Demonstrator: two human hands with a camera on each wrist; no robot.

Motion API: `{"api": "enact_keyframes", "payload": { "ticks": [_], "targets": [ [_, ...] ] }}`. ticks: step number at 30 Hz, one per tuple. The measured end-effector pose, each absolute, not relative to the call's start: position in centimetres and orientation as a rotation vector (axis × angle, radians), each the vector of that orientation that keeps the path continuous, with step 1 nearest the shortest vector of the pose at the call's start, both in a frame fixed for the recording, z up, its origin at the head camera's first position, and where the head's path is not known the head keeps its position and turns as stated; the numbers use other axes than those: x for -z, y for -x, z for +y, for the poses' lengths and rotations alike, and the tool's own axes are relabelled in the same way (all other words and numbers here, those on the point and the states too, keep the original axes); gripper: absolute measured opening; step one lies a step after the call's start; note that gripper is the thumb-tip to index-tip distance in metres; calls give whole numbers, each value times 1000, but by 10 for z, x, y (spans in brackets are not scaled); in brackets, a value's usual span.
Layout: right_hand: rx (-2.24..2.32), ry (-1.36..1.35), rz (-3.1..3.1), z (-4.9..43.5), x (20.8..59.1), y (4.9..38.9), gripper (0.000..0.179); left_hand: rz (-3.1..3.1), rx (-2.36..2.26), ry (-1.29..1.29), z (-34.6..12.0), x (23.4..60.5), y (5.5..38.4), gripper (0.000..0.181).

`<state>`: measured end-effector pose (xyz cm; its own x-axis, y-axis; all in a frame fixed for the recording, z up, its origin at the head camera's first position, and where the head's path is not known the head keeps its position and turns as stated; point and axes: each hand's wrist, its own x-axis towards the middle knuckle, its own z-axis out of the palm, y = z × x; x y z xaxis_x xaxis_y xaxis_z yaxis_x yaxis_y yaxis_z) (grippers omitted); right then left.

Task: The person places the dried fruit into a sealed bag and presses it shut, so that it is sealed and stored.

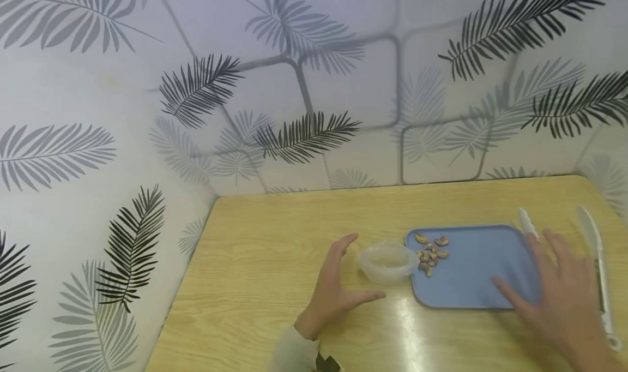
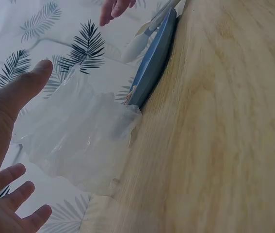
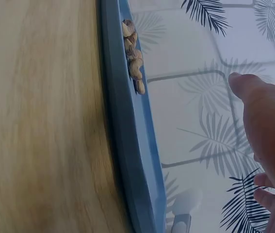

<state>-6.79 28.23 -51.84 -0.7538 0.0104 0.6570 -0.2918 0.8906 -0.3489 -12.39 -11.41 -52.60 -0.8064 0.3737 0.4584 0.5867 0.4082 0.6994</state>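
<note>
A translucent, crinkled plastic bag [image 1: 389,264] stands open like a bowl at the tray's left edge. My left hand [image 1: 333,287] curves beside it, thumb and fingers spread apart; in the left wrist view a gap shows between the fingers and the bag [image 2: 79,136]. Several cashew nuts [image 1: 428,256] lie in a small heap on the left part of the blue tray [image 1: 471,268]. Above the tray's right end, my right hand [image 1: 564,290] is spread with nothing in its grasp. The right wrist view shows the cashews [image 3: 134,58] just inside the tray's rim.
A long white-ended utensil [image 1: 601,274] lies to the right of the tray, partly hidden by the right hand. Another white utensil tip [image 1: 526,222] shows behind the tray's right corner. The wooden table [image 1: 255,274] meets a leaf-patterned wall covering [image 1: 343,88] at the back.
</note>
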Motion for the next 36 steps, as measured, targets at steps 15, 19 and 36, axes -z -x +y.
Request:
{"api": "enact_keyframes", "payload": {
  "ticks": [15,19,36],
  "targets": [
    [-710,609,-2624,317,527,53,91,-2500,1596,833,-96,532,146,109],
    [-764,676,-2708,325,532,51,99,-2469,1613,880,-94,533,153,109],
    [-844,734,-2816,339,536,57,108,-2497,1802,961,-80,537,165,118]
  ]
}}
